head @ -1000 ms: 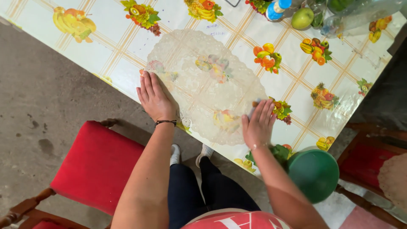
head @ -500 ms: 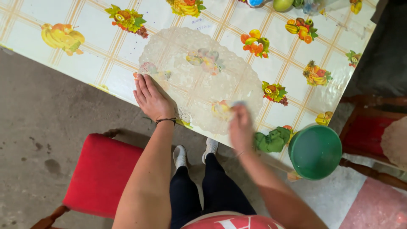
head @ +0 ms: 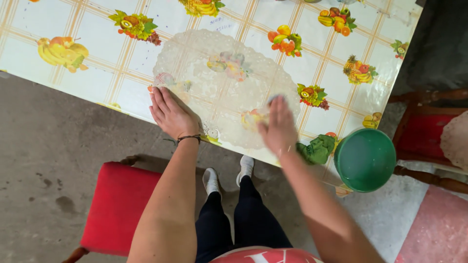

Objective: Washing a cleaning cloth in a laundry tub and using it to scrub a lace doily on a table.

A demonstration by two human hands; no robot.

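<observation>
Your bench (head: 97,34) wears a shiny cloth with fruit pictures and yellow lines, and it fills the top of the view. On it, close to the near edge, lies a big see-through lacy mat (head: 226,87), oval in shape, flat against the cloth. It looks like you are wiping this mat, and the job seems to be in the middle: the mat looks a bit shiny, but you cannot tell from here which parts are clean and which are left. A green bowl (head: 365,159) sits just off the near right corner, with a crumpled green cloth (head: 317,149) on the bench edge beside it. A red chair (head: 119,209) stands by your left leg. Your left hand (head: 170,114) lies flat on the mat's left end, fingers straight and together, holding nothing, just pressing down. Your right hand (head: 279,127) is blurry over the mat's near right part; something pale peeks out at the fingertips, maybe a rag, but you cannot tell how it is held.
</observation>
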